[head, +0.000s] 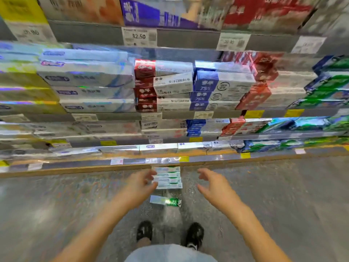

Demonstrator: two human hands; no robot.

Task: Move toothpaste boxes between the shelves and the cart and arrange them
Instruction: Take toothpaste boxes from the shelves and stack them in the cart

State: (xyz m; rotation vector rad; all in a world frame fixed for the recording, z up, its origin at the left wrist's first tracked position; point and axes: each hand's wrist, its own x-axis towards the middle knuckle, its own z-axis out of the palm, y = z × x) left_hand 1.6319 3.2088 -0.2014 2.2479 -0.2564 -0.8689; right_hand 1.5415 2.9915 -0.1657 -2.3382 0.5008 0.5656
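Note:
Several white-and-green toothpaste boxes (167, 177) lie side by side in a row on the grey floor, just in front of the bottom shelf. One more box with a green end (166, 201) lies apart, nearer my feet. My left hand (140, 183) reaches down with fingers spread, its fingertips at the left ends of the row. My right hand (211, 183) is open too, a short gap to the right of the row. Neither hand holds anything. The picture is blurred by motion.
Shelves (120, 163) packed with stacked toothpaste boxes in white, red, blue and green rise in front of me, with price tags (139, 36) on the rails. My two black shoes (170, 234) stand on the floor below the loose box. No cart is in view.

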